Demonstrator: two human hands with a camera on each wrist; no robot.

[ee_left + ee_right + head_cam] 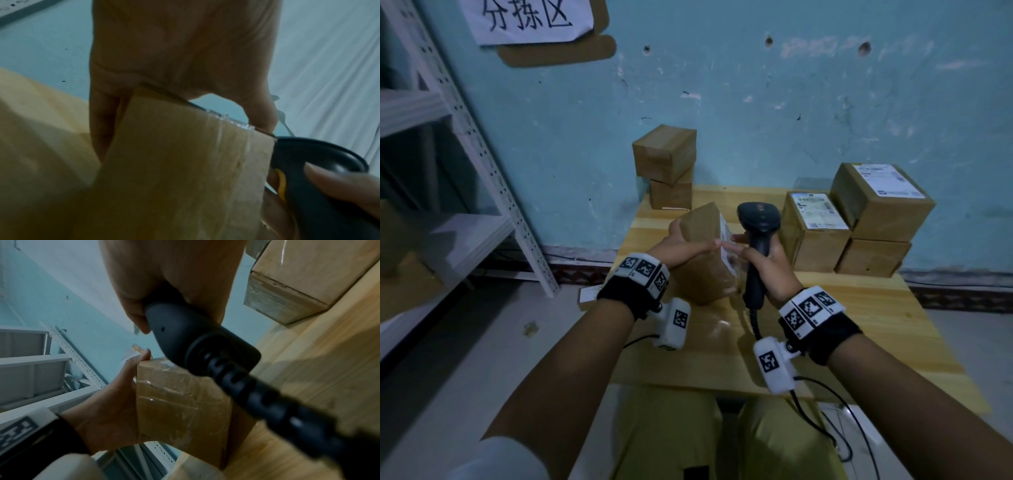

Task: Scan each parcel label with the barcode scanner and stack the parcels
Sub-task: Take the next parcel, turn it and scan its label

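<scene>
A brown taped parcel [705,253] is held tilted above the wooden table [859,329], its white label [726,240] turned to the right. My left hand [685,246] grips the parcel [185,170] by its left side, thumb over the top edge. My right hand [763,260] is wrapped round the handle of the black barcode scanner [758,222], whose head stands just right of the label. In the right wrist view the scanner handle [195,337] and its cable fill the middle, with the parcel [180,402] below.
Two plain boxes [666,164] are stacked at the table's back left. Three boxes stand at the back right, two with labels [818,210] facing up. A white metal shelf rack [465,154] stands left. The scanner cable [825,428] hangs off the front edge.
</scene>
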